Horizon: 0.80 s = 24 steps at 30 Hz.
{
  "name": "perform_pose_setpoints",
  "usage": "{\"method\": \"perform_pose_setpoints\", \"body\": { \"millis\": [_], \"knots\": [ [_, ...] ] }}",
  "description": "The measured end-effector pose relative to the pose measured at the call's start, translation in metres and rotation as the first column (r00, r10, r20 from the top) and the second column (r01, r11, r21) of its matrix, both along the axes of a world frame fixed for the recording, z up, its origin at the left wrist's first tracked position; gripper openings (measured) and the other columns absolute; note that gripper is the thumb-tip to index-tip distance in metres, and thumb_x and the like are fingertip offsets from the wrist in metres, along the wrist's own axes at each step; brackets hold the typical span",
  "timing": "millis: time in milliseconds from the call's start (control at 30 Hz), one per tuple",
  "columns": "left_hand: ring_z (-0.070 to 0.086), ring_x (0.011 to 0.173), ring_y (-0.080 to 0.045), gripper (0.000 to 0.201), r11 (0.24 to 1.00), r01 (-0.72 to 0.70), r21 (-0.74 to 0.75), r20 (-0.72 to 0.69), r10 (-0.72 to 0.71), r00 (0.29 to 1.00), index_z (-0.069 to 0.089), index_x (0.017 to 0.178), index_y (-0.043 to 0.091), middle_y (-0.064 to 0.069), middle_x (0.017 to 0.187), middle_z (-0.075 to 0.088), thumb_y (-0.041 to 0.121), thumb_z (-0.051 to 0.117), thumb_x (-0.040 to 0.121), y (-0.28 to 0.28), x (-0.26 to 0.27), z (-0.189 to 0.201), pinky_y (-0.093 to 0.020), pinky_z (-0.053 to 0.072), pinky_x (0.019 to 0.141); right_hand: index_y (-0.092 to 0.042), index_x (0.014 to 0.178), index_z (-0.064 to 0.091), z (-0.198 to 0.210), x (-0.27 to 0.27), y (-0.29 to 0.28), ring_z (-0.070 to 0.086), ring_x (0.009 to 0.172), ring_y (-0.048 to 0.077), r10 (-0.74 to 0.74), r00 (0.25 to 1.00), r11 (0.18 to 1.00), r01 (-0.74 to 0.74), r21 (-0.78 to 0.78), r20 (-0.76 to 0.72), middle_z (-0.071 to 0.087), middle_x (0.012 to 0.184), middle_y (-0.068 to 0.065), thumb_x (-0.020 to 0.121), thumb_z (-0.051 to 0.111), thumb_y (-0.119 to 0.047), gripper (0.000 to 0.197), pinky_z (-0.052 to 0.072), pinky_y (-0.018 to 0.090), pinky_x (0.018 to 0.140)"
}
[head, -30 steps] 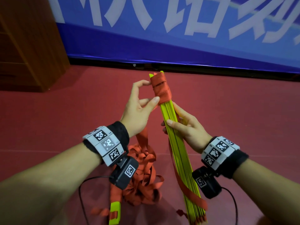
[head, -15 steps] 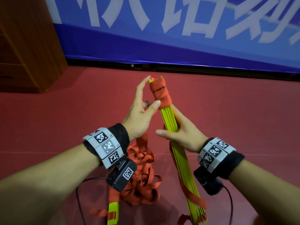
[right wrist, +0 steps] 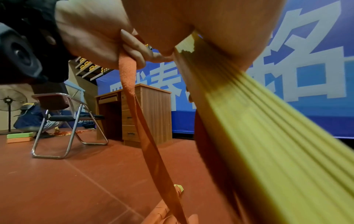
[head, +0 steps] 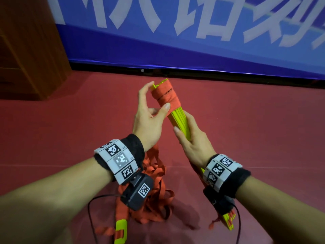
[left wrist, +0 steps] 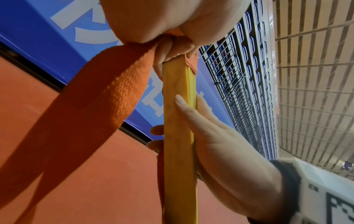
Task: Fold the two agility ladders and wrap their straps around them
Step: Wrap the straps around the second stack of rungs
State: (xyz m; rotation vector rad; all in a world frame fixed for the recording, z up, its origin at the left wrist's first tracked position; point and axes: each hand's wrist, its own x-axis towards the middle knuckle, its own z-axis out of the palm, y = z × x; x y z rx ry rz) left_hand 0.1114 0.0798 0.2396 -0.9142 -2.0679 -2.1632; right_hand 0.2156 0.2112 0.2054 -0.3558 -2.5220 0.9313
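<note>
My right hand (head: 182, 124) grips a folded ladder, a bundle of yellow rungs (head: 178, 118), held upright and tilted to the left. An orange strap (head: 165, 95) is wound several times round the bundle's top. My left hand (head: 155, 98) curls round that top, with its thumb pressing the lowest turn. The left wrist view shows my left fingers (left wrist: 172, 50) pinching the strap (left wrist: 107, 97) against the rungs (left wrist: 178, 136). From there the strap hangs down slack. The rest of the strap lies in a loose heap (head: 154, 199) on the floor, beside a yellow rung end (head: 121, 229).
The floor (head: 246, 129) is red, and a blue banner (head: 193, 41) runs along the wall ahead. A wooden desk (right wrist: 145, 112) stands to the left, with a folding chair (right wrist: 70, 118) and a fan (right wrist: 9, 100) beyond it. A person crouches behind the chair.
My left fingers have risen from beside the wrap to the bundle's top, with the thumb staying on the strap. My right hand has shifted its grip a little on the rungs.
</note>
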Motion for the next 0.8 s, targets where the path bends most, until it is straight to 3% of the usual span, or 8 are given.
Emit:
{"method": "perform_pose_setpoints", "body": {
  "millis": [133,200,267,333,500,633,733,800],
  "knots": [
    [0.056,0.055,-0.002,0.067,0.997,0.070,0.035,-0.075,-0.068,0.995,0.035,0.151,0.036,0.000,0.071,0.071,0.017,0.069,0.096,-0.005,-0.001,0.012,-0.028,0.053,0.072,-0.053,0.142,0.024,0.012,0.001,0.010,0.068,0.072,0.018,0.074,0.996,0.997,-0.075,-0.018,-0.057,0.066,0.085,-0.005,0.103,0.048,-0.047,0.047,0.057,0.047,0.074],
    [0.063,0.064,-0.007,0.071,0.995,0.099,0.019,-0.097,-0.097,0.991,0.031,0.154,0.039,-0.003,0.079,0.074,0.017,0.068,0.097,-0.006,0.000,0.013,-0.043,0.059,0.086,-0.054,0.141,0.025,0.013,0.000,0.013,0.067,0.070,0.016,0.092,0.993,0.995,-0.095,-0.035,-0.069,0.065,0.082,-0.005,0.103,0.048,-0.045,0.045,0.057,0.047,0.073],
    [0.071,0.079,-0.017,0.072,0.991,0.130,-0.012,-0.105,-0.130,0.986,0.029,0.154,0.046,-0.005,0.087,0.076,0.020,0.066,0.098,-0.008,-0.001,0.013,-0.054,0.056,0.094,-0.052,0.141,0.027,0.012,0.001,0.016,0.066,0.066,0.012,0.129,0.988,0.988,-0.135,-0.071,-0.088,0.064,0.079,-0.007,0.103,0.048,-0.045,0.044,0.058,0.044,0.071],
    [0.073,0.096,-0.020,0.074,0.987,0.155,-0.050,-0.109,-0.160,0.981,0.027,0.153,0.049,-0.003,0.098,0.077,0.019,0.065,0.097,-0.010,-0.005,0.013,-0.055,0.055,0.095,-0.049,0.141,0.028,0.012,0.001,0.019,0.065,0.064,0.011,0.168,0.981,0.981,-0.177,-0.083,-0.101,0.062,0.079,-0.007,0.102,0.047,-0.046,0.044,0.057,0.038,0.067],
    [0.072,0.096,-0.015,0.074,0.981,0.147,-0.129,-0.116,-0.162,0.980,0.026,0.153,0.044,0.000,0.102,0.076,0.016,0.066,0.097,-0.012,-0.012,0.013,-0.052,0.056,0.092,-0.056,0.139,0.022,0.012,0.004,0.022,0.065,0.063,0.012,0.236,0.967,0.964,-0.245,-0.099,-0.097,0.063,0.078,0.000,0.101,0.046,-0.048,0.046,0.057,0.033,0.063],
    [0.074,0.093,-0.009,0.073,0.968,0.225,-0.110,-0.092,-0.235,0.968,0.017,0.156,0.035,0.003,0.105,0.075,0.009,0.059,0.102,-0.012,-0.010,0.012,-0.025,0.055,0.091,-0.060,0.142,0.016,0.012,0.005,0.020,0.067,0.064,0.014,0.267,0.961,0.951,-0.275,-0.139,-0.073,0.065,0.079,0.001,0.100,0.046,-0.051,0.052,0.056,0.031,0.064],
    [0.064,0.059,0.005,0.067,0.958,0.281,-0.062,-0.061,-0.284,0.957,0.010,0.156,0.017,0.014,0.071,0.070,-0.001,0.048,0.104,-0.012,-0.008,0.011,-0.008,0.047,0.068,-0.059,0.147,0.011,0.013,0.005,0.016,0.069,0.065,0.016,0.301,0.953,0.935,-0.303,-0.186,-0.040,0.067,0.079,0.000,0.099,0.044,-0.053,0.059,0.056,0.032,0.066],
    [0.056,0.048,0.008,0.064,0.957,0.287,-0.050,-0.060,-0.289,0.955,0.011,0.155,0.009,0.013,0.071,0.061,-0.006,0.046,0.103,-0.010,-0.006,0.010,-0.003,0.041,0.058,-0.061,0.150,0.004,0.013,0.006,0.015,0.072,0.069,0.018,0.324,0.946,0.922,-0.321,-0.218,-0.024,0.070,0.083,0.001,0.099,0.044,-0.053,0.066,0.058,0.035,0.069]
  ]
}}
